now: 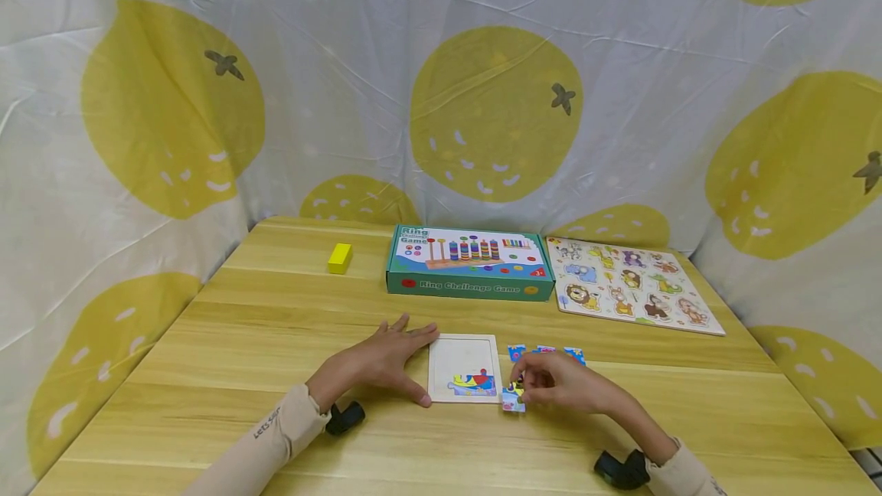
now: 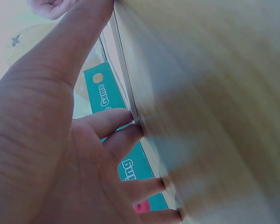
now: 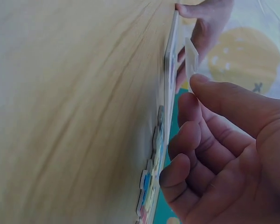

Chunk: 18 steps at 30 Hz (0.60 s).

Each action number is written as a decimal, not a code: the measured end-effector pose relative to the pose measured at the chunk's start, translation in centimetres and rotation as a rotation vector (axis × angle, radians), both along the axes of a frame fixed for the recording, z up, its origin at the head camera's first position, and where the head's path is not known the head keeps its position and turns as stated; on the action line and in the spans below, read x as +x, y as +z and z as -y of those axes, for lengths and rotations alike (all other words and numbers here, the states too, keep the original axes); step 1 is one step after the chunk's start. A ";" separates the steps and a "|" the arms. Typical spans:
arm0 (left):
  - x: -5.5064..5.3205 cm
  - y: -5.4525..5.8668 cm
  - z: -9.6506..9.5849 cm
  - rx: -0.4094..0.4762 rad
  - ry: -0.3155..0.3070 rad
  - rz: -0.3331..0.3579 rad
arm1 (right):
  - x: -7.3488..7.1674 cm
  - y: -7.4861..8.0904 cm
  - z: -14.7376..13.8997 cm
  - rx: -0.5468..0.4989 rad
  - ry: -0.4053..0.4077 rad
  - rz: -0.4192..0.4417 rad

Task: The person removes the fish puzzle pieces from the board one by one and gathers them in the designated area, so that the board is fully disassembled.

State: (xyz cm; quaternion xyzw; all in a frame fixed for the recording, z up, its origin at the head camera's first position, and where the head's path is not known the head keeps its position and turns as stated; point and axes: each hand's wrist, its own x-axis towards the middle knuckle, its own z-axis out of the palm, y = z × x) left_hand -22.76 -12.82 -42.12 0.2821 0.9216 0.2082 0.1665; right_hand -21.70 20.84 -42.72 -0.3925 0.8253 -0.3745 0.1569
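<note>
My right hand (image 1: 561, 383) pinches a small jigsaw piece (image 1: 512, 398) between thumb and forefinger, beside the lower right corner of a square white puzzle tray (image 1: 462, 338). In the right wrist view the piece (image 3: 191, 58) shows edge-on, raised off the table. Joined pieces (image 1: 475, 383) in yellow, red and blue lie in the tray's lower right corner. My left hand (image 1: 382, 358) lies spread at the tray's left side, thumb and fingertips at its edge. Several loose pieces (image 1: 573, 356) lie right of the tray, partly hidden behind my right hand.
A green Ring Challenge Game box (image 1: 471, 266) stands at the back of the wooden table (image 1: 276, 343). Right of it lies an animal puzzle board (image 1: 630, 285). A yellow block (image 1: 340, 259) sits at the back left. A fruit-printed curtain (image 1: 331, 98) surrounds the table.
</note>
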 end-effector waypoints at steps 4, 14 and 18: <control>0.0 0.0 0.0 -0.003 0.000 -0.003 | 0.2 0.1 -0.4 0.008 -0.004 0.023; 0.1 0.0 0.0 0.000 0.006 0.002 | 0.4 0.1 -1.3 0.015 0.003 0.045; 0.1 0.1 0.0 0.000 0.004 0.000 | 0.5 0.0 -1.5 0.008 0.006 0.055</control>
